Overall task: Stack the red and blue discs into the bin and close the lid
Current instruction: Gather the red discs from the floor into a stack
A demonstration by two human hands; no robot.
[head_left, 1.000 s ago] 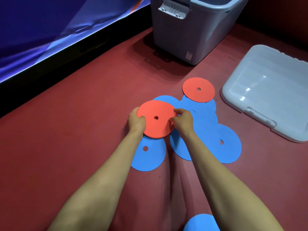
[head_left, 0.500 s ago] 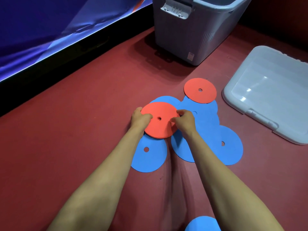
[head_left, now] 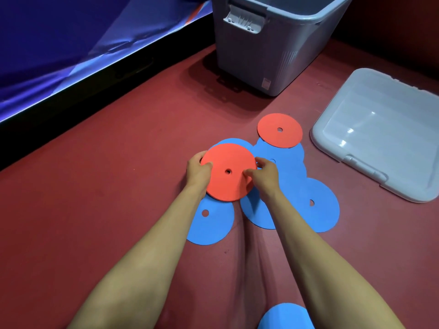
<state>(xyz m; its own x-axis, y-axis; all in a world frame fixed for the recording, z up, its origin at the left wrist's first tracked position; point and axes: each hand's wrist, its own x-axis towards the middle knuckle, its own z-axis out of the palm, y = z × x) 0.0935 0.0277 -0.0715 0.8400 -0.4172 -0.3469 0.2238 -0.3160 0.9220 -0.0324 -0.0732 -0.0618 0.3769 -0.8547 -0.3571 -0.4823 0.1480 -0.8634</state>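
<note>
Red disc (head_left: 229, 172) shifted slightly toward the bin (head_left: 273, 43) since earlier, left hand (head_left: 197, 170) and right hand (head_left: 262, 174) each with a pinching grip on its opposite edges, above blue discs (head_left: 211, 224), second red disc (head_left: 279, 130) between bin and held disc, lid (head_left: 380, 131) right of bin on the floor (head_left: 95, 186)

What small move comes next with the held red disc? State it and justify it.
Probably lift the red disc clear and carry it toward the open bin: the left hand and right hand already grip its opposite edges, and the lid lies off on the floor.
</note>
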